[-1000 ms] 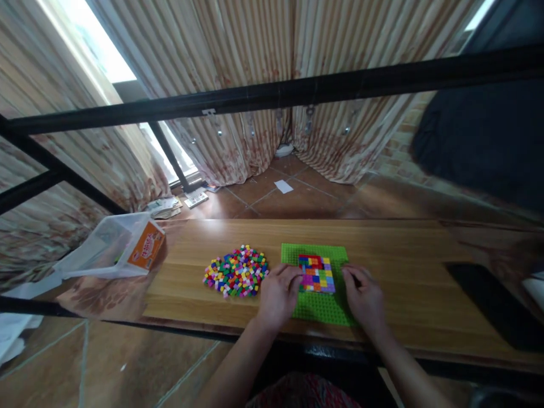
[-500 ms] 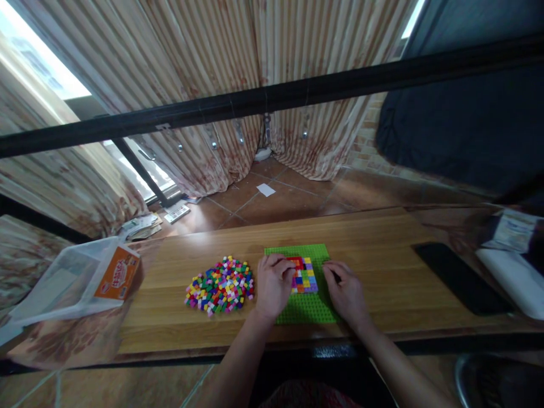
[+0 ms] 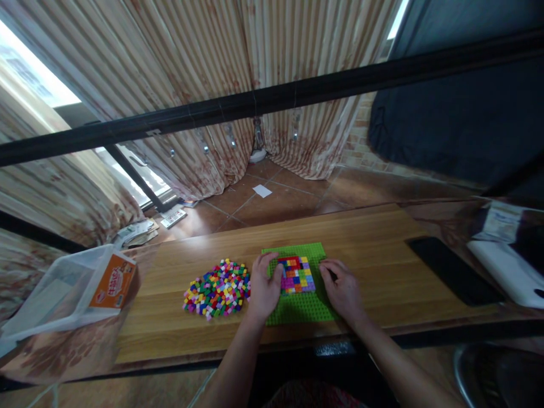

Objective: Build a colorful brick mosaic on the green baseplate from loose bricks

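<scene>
Hands rest on a green baseplate (image 3: 297, 306) lying flat on the wooden surface (image 3: 382, 272), near its front edge. The left hand (image 3: 263, 289) lies palm down over the plate's left side, fingers loosely spread and closing on nothing, its thumb touching the left edge of a patch of small coloured bricks (image 3: 296, 274) pressed onto the plate. The right hand (image 3: 343, 289) lies on the plate's right edge, fingers curled inward; I cannot tell whether that grip holds a brick. The patch sits on the far half of the plate, between the two hands, a mix of red, yellow, pink, blue and green squares.

Just left of the plate, a loose heap of coloured bricks (image 3: 217, 287) is spread on the surface, close beside the left hand. Further left, at the surface's end, a clear plastic tub (image 3: 63, 289) with an orange label lies tipped on its side. A black phone (image 3: 454, 270) lies well to the right. Striped curtains (image 3: 204, 73) hang beyond.
</scene>
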`<state>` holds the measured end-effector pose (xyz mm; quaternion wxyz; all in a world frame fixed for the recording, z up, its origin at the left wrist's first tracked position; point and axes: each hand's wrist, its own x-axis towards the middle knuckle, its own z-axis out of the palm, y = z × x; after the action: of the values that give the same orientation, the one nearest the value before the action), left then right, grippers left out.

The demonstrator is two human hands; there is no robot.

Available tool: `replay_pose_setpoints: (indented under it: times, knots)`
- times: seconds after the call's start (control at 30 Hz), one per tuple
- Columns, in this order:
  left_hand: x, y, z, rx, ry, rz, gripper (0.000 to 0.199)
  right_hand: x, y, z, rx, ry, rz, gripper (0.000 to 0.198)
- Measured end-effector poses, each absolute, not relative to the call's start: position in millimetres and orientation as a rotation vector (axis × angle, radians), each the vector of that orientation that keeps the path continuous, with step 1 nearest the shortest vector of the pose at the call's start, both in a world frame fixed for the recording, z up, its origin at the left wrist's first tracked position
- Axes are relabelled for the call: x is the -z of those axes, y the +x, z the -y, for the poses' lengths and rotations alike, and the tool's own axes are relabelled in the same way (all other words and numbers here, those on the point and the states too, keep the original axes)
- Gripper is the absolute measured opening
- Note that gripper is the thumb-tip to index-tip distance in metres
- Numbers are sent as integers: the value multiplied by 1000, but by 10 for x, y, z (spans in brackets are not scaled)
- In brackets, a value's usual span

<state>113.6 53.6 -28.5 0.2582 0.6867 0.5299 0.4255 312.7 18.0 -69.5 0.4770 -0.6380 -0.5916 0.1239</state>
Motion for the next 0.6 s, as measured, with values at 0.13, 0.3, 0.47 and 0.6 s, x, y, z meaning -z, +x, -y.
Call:
replay_pose_setpoints:
  times: [0.13, 0.3, 0.47, 0.6]
  knots:
    - [376, 1210, -622, -1132, 1720, -1375, 26, 694, 3127, -179, -289, -1558, 1445, 28]
    - [438, 1312, -642, -1101, 1616, -1341, 25, 706, 3136, -186, -298, -1558, 1465, 27]
    - [435, 1329, -631, -1072, 1560, -1326, 24, 721, 3140, -192, -297, -1551, 1468, 27]
    - [408, 1344, -625, -1086, 1504, -1325, 23, 710, 3134, -189, -289, -1556, 1472, 27]
